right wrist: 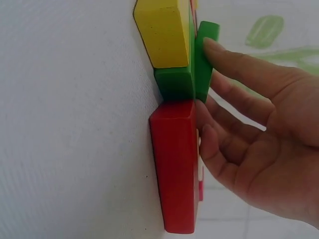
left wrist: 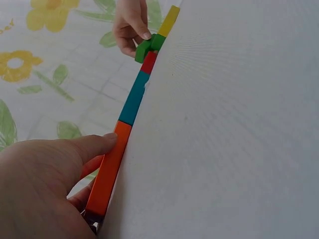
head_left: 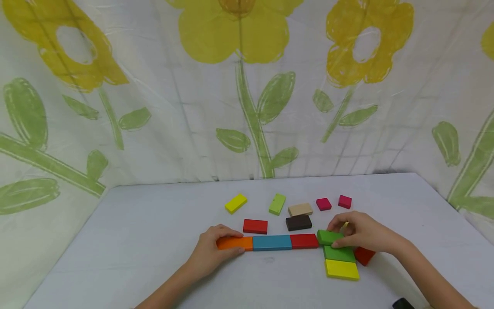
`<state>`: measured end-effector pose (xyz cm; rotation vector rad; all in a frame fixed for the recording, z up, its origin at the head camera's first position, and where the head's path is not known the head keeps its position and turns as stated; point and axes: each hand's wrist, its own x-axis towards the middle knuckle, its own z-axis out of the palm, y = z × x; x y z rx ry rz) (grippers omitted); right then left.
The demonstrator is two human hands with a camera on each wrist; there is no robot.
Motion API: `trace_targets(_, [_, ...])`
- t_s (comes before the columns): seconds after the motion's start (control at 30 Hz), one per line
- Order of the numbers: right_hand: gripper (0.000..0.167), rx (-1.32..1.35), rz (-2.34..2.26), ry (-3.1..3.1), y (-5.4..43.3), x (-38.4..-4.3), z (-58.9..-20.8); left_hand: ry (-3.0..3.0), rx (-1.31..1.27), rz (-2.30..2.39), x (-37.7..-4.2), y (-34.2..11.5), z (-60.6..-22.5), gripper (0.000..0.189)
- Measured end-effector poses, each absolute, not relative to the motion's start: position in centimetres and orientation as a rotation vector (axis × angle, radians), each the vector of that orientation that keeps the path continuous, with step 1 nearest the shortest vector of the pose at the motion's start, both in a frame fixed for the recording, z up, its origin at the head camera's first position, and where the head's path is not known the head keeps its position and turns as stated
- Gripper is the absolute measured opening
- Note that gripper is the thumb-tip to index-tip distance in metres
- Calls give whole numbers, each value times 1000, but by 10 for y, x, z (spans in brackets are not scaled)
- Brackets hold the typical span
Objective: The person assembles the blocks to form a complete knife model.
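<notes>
My left hand (head_left: 208, 249) grips an orange block (head_left: 235, 243) at the left end of a row, thumb on the near side and fingers on the far side. A blue block (head_left: 272, 243) and a red block (head_left: 304, 241) continue the row rightward. At its right end, my right hand (head_left: 364, 231) pinches a green block (head_left: 328, 237). This block sits tilted against or partly over another green block (head_left: 340, 254); exact contact is unclear. A yellow block (head_left: 341, 270) adjoins that second one on the near side. Under the right hand lies another red block (right wrist: 174, 169), partly hidden in the head view.
Behind the row lie loose blocks: yellow (head_left: 236, 203), lime-green block (head_left: 277, 204), beige block (head_left: 300, 209), dark brown block (head_left: 299, 222), red block (head_left: 255, 226) and two small crimson blocks (head_left: 323, 204). A black object (head_left: 402, 304) shows at the near edge. A flowered curtain (head_left: 200, 128) hangs behind the white table (head_left: 154, 214).
</notes>
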<state>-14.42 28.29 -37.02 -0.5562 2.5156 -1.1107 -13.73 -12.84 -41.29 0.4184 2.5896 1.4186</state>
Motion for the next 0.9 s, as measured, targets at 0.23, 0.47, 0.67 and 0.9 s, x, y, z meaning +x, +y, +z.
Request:
trace_targets(0.23, [30, -562, -1086, 2557, 280, -143, -371, 2599, 388, 1398, -137, -128, -413, 27])
trace_targets(0.47, [28, -581, -1075, 2562, 279, -144, -373, 2601, 385, 1395, -138, -128, -414, 27])
trace_targets(0.67, [22, -618, -1077, 2554, 280, -144, -375, 2601, 387, 1394, -138, -129, -413, 27])
trace_targets(0.9, [22, -602, -1078, 2576, 279, -144, -377, 2606, 402, 1402, -138, -128, -413, 27])
